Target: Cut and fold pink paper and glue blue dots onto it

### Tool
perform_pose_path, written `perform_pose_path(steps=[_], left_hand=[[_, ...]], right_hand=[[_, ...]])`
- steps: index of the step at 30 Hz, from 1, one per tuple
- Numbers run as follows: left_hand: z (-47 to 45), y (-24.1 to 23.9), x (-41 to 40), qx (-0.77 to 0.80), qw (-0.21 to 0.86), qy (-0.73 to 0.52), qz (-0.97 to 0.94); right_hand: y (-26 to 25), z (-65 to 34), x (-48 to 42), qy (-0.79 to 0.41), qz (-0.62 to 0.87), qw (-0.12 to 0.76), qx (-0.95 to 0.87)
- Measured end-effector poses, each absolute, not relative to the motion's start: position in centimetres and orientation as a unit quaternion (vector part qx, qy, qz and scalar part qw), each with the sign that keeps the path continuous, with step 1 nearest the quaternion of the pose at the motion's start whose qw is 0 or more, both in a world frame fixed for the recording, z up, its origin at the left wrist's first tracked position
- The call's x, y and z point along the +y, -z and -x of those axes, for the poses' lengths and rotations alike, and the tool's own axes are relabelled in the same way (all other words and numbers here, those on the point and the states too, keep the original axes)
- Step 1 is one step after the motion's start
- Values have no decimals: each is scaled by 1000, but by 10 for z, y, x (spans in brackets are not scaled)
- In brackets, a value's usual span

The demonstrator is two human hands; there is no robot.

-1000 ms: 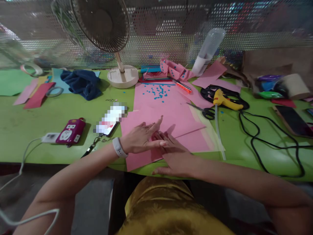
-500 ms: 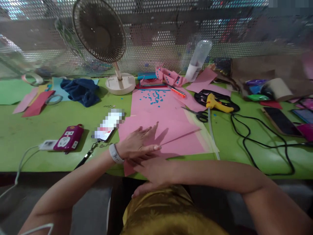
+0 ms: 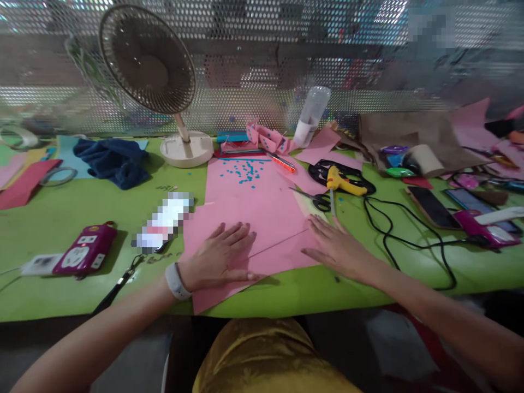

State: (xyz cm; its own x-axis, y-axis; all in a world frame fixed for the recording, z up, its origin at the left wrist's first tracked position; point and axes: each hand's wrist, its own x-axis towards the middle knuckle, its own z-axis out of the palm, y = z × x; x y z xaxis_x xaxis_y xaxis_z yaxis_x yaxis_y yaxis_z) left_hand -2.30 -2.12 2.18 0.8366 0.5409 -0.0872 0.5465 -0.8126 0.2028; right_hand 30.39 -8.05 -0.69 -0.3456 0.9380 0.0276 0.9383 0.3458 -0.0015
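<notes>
A sheet of pink paper lies near the front of the green table, with a straight slanting edge or crease across it. My left hand rests flat on its left part, fingers spread and thumb pointing right. At the right part, my right hand is laid out flat, its fingertips at the paper's right side by the end of that line. Both hands are open and hold nothing. Behind them, small blue paper bits are scattered on pink paper. Black-handled scissors lie beyond my right fingertips.
A yellow glue gun rests on a black stand, its black cord looping over the table. A phone and a purple power strip lie left. Behind are a fan, a cutter knife and a plastic bottle.
My right hand has moved from beside my left hand, near the front edge, out to the paper's right side. My left hand stays flat on the paper. The view has shifted slightly right.
</notes>
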Motion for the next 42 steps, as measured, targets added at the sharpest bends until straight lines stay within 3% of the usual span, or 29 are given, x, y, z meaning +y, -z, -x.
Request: perform_pose_path(steps=[9, 13, 18, 25, 29, 34, 39, 42], left_hand=[[19, -16, -21, 283, 64, -5, -957], [22, -11, -21, 276, 60, -13, -959], [24, -6, -24, 255, 70, -44, -963], [31, 1, -22, 227, 61, -65, -970], [30, 1, -19, 200, 47, -70, -976], [32, -10, -14, 197, 15, -89, -976], [47, -25, 0, 306, -1, -285, -909], [52, -26, 13, 391, 67, -440, -805]], right_hand=[[-9, -276, -48, 120, 353, 44, -927], [-22, -265, -31, 22, 349, 70, -934], [-28, -234, 14, -79, 537, 97, -835], [-26, -213, 46, -195, 619, 116, -752], [-30, -221, 48, -305, 593, 126, -734], [-21, -230, 44, -329, 528, 142, -770], [-34, -251, 38, -458, 513, 325, -649], [-46, -264, 32, -512, 512, 416, -551]])
